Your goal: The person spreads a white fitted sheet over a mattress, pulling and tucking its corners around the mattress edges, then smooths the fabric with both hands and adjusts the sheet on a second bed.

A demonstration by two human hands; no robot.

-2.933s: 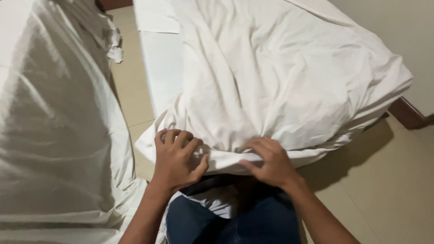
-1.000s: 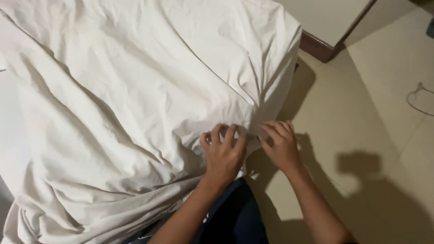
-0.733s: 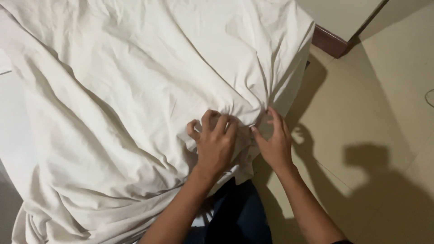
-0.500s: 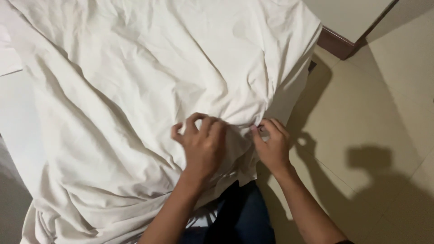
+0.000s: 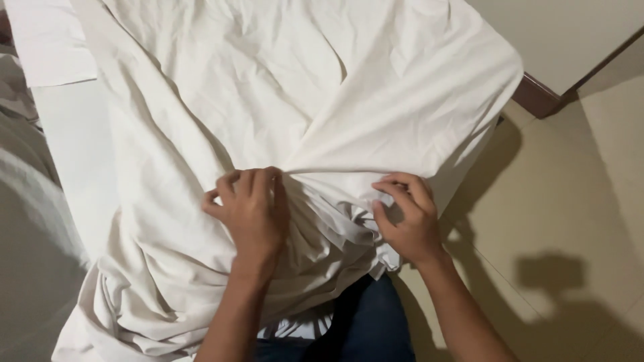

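With the hands drawn apart since earlier, the sheet (image 5: 302, 100) is bunched: left hand (image 5: 251, 211) closed on folds, right hand (image 5: 406, 218) pinching its edge at 3 o'clock, gathering judged underway.

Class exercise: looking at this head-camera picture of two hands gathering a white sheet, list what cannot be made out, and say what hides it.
- Left hand fingertips: curled into the white sheet; the grip underneath is hidden.
- Bed surface: covered by the sheet, head view.
- Sheet's top and lower-left edges: cut off by the frame.
- Right hand palm: hidden by its own back and bunched folds.
- Person's legs: mostly hidden by the sheet and forearms.
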